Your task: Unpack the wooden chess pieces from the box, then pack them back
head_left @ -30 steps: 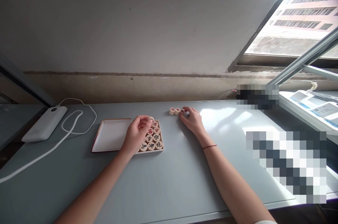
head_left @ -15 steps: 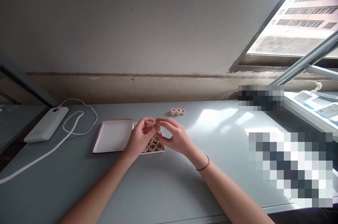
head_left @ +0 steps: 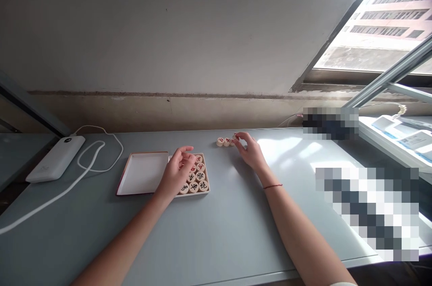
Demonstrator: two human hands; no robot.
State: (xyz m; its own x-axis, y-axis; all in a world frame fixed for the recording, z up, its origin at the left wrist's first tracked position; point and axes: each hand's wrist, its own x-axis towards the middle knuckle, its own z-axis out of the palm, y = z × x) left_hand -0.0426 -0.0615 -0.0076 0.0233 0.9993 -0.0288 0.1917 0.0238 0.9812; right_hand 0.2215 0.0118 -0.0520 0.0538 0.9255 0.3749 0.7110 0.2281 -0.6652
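My right hand pinches a round wooden Chinese chess piece between thumb and fingertips, at the right end of a short row of red-marked pieces. Over the left part of a shallow box, my left hand hovers with loosely bent fingers apart and nothing visible in them. Inside the box lie several chess pieces, black-marked nearer me and red-marked farther back. My left hand hides some of them. The box's lid, white inside with a reddish edge, lies against its left side.
A white power bank with a white cable sits at the left of the grey desk. The wall runs along the back. Metal frame bars, a window, white boxes and blurred-out items are on the right.
My right hand has moved from beside my left hand, over the box, to the back right, bringing a piece to the row. My left hand has stayed over the box.
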